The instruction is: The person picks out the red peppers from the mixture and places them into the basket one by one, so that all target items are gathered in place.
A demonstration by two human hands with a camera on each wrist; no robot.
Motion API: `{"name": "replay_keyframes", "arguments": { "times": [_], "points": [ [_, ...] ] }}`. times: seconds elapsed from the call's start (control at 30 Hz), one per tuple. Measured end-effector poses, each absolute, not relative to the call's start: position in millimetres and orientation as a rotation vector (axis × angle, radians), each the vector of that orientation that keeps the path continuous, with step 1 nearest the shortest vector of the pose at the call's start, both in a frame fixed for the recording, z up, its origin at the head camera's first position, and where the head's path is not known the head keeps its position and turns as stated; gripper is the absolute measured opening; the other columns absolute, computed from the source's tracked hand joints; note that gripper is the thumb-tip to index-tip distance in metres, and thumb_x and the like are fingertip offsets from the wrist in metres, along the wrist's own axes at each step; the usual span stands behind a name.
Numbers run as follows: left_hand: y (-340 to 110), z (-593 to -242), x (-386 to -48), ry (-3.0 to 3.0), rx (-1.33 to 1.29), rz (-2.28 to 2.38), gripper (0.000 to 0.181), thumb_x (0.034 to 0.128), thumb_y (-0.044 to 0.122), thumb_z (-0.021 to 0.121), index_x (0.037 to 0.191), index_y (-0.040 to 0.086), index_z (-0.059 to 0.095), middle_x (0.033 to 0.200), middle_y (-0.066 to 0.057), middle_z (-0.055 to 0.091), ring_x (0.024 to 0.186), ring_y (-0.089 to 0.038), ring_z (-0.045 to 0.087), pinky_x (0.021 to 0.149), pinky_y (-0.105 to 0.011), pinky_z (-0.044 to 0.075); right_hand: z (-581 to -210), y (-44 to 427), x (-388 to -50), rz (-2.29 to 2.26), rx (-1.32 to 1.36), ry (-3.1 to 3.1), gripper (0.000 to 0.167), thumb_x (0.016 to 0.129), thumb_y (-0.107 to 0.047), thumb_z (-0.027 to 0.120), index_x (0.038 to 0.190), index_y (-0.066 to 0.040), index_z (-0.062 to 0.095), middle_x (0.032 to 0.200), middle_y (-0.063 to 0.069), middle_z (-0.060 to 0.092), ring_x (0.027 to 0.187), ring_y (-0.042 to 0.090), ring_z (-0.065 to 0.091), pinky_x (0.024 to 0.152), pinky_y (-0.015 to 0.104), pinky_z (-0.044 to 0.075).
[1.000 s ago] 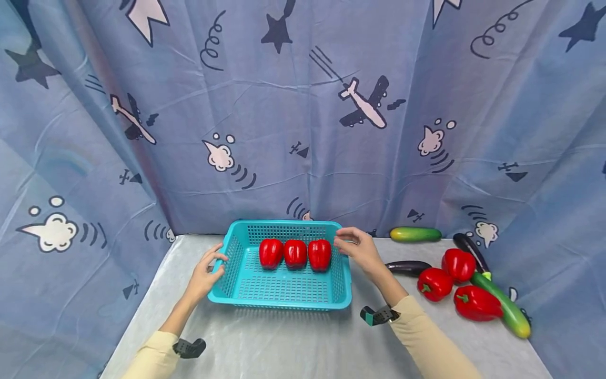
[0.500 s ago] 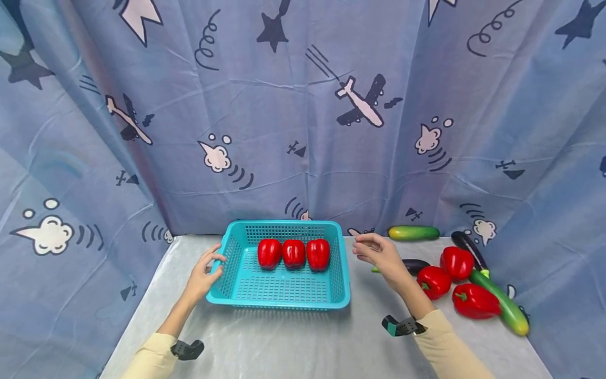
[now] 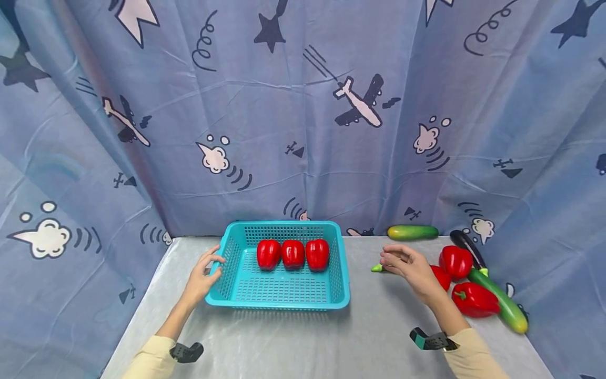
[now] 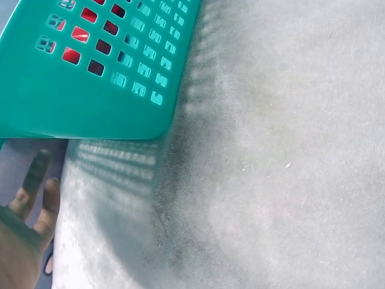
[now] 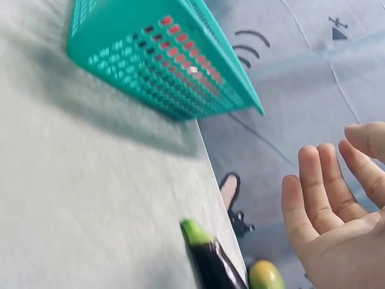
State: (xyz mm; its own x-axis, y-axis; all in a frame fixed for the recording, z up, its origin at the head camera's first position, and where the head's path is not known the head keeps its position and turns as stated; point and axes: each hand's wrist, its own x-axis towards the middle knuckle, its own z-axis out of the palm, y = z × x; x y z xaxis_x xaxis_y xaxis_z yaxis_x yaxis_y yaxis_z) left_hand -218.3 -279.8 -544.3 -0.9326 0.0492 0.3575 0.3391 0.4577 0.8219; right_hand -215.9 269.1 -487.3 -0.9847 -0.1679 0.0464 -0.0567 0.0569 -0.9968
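Right of the basket (image 3: 281, 289): your right hand (image 3: 411, 268) hangs above the surface (image 3: 284, 347), fingers extended and loosely bent, gripping nothing.
Near eggplant: under and just ahead of your right hand, whose fingers and palm hide most of it in the head view; the right wrist view shows its dark body (image 5: 216, 265) and green end apart from the fingers.
Eggplant's long axis: roughly sideways to you, green end poking out left past your right fingertips, toward the basket.
Nearer hand: clearly your right; your left hand (image 3: 199, 279) is across the basket from the eggplant.
Left rim: your left fingers are spread and lightly bent at it, not wrapped round anything; you cannot tell whether they touch.
Between your hands: the basket, three red peppers (image 3: 293, 255) in a row toward its far side.
Right of your right hand: three loose peppers (image 3: 475, 300), one partly hidden by that hand, a far eggplant (image 3: 466, 247) and a long cucumber (image 3: 499, 302).
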Motion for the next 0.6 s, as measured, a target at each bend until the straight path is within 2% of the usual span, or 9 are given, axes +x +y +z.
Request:
{"name": "replay_keyframes", "arguments": {
  "times": [0.1,0.2,0.43,0.53,0.6],
  "points": [
    [-279,-545,-218,-2.411,-0.342,-1.456,0.020,0.0907,-0.018,0.060,0.108,-0.008,0.063,0.152,-0.032,0.037,0.136,-0.051,0.037,0.085,-0.041,0.051,-487,283,-214,-2.081,-0.260,2.225,0.038,0.103,-0.015,0.063,0.132,0.008,0.054,0.117,0.005,0.069,0.106,0.021,0.069,0.093,0.037,0.053],
    [-279,-545,-218,-2.424,-0.327,-1.452,0.020,0.0911,-0.015,0.062,0.108,-0.006,0.064,0.152,-0.030,0.038,0.137,-0.048,0.038,0.085,-0.043,0.051,-487,296,-214,-2.077,-0.254,2.236,0.034,0.102,-0.014,0.063,0.131,0.004,0.057,0.116,0.001,0.070,0.103,0.016,0.069,0.091,0.033,0.053],
    [-281,-545,-218,-2.428,-0.316,-1.499,0.020,0.0921,-0.013,0.061,0.109,-0.003,0.065,0.155,-0.024,0.038,0.139,-0.043,0.037,0.085,-0.028,0.048,-489,324,-214,-2.090,-0.254,2.257,0.029,0.102,-0.011,0.063,0.128,0.001,0.060,0.114,-0.001,0.071,0.102,0.013,0.070,0.089,0.030,0.054],
    [-281,-546,-218,-2.428,-0.322,-1.497,0.019,0.0923,-0.012,0.060,0.109,-0.003,0.065,0.155,-0.024,0.038,0.139,-0.044,0.037,0.085,-0.028,0.048,-491,334,-213,-2.083,-0.258,2.281,0.027,0.102,-0.010,0.062,0.128,0.000,0.061,0.112,-0.002,0.071,0.102,0.011,0.069,0.087,0.028,0.055],
    [-281,-546,-218,-2.435,-0.323,-1.491,0.019,0.0928,-0.011,0.060,0.109,-0.003,0.065,0.155,-0.024,0.037,0.139,-0.044,0.036,0.086,-0.032,0.049,-492,341,-213,-2.086,-0.266,2.292,0.026,0.102,-0.008,0.062,0.127,0.000,0.062,0.111,-0.003,0.071,0.101,0.010,0.069,0.086,0.028,0.055]
  ]
}}
